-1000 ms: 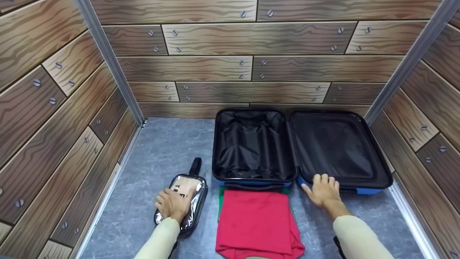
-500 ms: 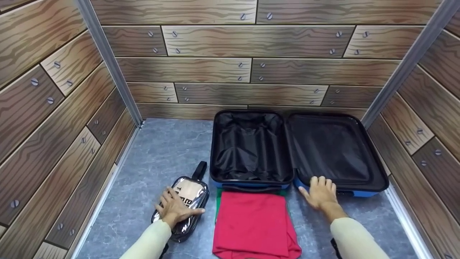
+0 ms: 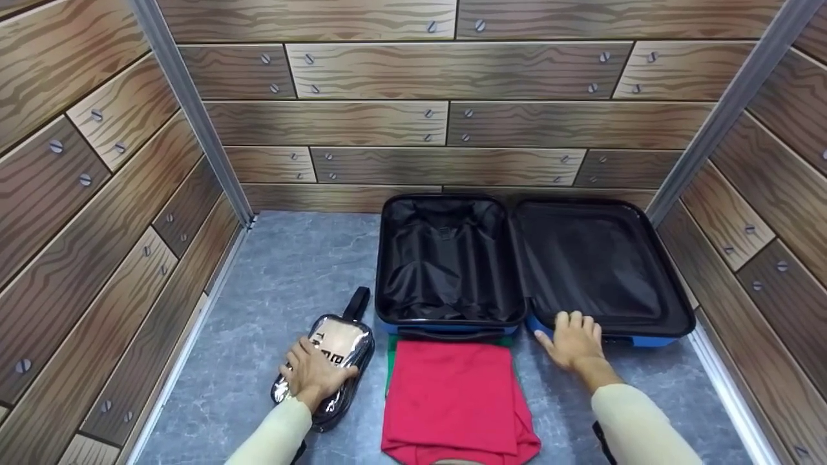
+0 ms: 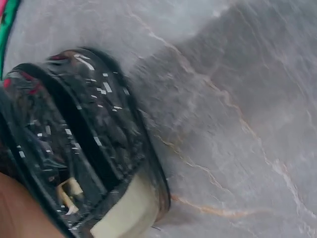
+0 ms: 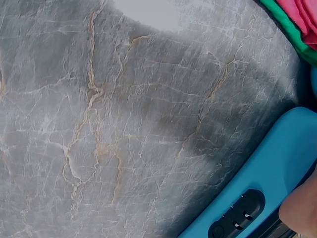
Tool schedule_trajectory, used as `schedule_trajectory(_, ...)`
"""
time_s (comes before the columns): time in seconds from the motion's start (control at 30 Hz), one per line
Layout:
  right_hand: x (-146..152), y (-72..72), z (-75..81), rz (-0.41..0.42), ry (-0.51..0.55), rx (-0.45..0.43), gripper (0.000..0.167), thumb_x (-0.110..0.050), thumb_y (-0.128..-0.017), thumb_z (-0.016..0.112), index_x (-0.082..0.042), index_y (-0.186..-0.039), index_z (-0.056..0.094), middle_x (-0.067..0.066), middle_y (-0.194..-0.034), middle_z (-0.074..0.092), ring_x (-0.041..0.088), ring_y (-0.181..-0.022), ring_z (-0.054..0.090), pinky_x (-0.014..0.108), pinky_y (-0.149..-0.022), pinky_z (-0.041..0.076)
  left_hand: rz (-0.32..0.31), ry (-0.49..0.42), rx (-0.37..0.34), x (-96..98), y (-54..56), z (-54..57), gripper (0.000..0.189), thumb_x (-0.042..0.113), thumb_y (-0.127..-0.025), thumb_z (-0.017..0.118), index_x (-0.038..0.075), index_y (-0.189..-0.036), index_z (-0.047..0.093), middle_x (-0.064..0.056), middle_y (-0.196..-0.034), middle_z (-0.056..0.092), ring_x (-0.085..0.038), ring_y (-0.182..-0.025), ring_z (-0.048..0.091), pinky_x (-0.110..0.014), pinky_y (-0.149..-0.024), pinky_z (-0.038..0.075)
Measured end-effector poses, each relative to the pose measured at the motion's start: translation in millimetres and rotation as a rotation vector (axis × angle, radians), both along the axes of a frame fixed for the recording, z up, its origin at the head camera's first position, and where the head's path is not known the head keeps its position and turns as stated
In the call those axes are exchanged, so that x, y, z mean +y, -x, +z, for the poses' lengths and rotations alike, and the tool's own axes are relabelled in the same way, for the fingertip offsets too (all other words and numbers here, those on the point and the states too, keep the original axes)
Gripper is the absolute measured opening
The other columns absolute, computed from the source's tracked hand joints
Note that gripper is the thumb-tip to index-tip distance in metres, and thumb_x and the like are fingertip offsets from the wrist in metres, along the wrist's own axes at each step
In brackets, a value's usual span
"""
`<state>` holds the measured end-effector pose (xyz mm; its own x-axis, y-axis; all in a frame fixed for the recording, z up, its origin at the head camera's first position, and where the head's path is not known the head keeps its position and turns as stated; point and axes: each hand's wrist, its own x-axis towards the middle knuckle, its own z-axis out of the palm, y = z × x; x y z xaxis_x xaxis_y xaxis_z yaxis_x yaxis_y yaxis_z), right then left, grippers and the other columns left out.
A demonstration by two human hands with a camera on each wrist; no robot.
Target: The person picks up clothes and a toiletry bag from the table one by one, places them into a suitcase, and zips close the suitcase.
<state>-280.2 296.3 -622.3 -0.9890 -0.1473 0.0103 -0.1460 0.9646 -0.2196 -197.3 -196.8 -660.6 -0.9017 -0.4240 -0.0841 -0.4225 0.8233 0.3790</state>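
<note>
In the head view my left hand (image 3: 316,374) lies on top of a clear pouch (image 3: 342,342) with black trim, dark lettering and a black strap. Its fingers are spread over the pouch and the thumb points right. The left wrist view shows the pouch's zipped side (image 4: 94,134) close up. My right hand (image 3: 575,342) rests on the near edge of the open suitcase's right half (image 3: 597,278), fingers reaching over the rim. In the right wrist view the suitcase's blue shell (image 5: 277,153) carries a black lock (image 5: 237,213). Part of a finger shows there.
The suitcase's left half (image 3: 452,265), lined in black, lies at the back middle. Before it sits a folded red garment (image 3: 455,400) with green cloth (image 3: 392,361) under it. Wood-patterned walls (image 3: 387,123) enclose the grey marbled surface (image 3: 291,252) on the left, right and back.
My left hand has shifted slightly on the pouch, its thumb swinging out to the right. The pouch has turned a little. My right hand stays on the suitcase edge.
</note>
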Motion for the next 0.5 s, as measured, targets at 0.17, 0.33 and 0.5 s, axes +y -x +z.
schedule_trajectory(0.17,-2.2,-0.4,4.8,-0.020,0.009,-0.016,0.054,-0.046,-0.098,0.054,0.007,-0.106,0.044,0.030,-0.106,0.042,0.050,-0.101,0.038,0.064,-0.092,0.027,-0.003,0.038,0.034,1.8,0.6,-1.5,0.140,0.070,-0.048,0.082,-0.013,-0.145,0.024,-0.034,-0.136,0.041,-0.049,-0.124,0.041,-0.065,-0.101,0.030)
schedule_trajectory(0.33,-5.9,-1.2,4.0,-0.024,0.016,-0.042,0.054,-0.047,-0.099,0.052,0.006,-0.107,0.043,0.030,-0.108,0.041,0.050,-0.102,0.037,0.064,-0.093,0.027,0.009,0.064,0.062,-0.9,-1.4,-0.7,0.138,0.069,-0.048,0.082,-0.013,-0.144,0.026,-0.035,-0.135,0.042,-0.049,-0.123,0.043,-0.064,-0.101,0.031)
schedule_trajectory(0.5,-5.3,-4.9,1.5,-0.034,0.014,-0.024,0.055,-0.046,-0.099,0.053,0.007,-0.107,0.043,0.030,-0.107,0.040,0.050,-0.100,0.037,0.063,-0.093,0.027,0.002,0.044,0.071,-0.6,-6.2,-3.3,0.134,0.067,-0.050,0.083,-0.012,-0.142,0.028,-0.035,-0.135,0.043,-0.050,-0.122,0.043,-0.064,-0.100,0.032)
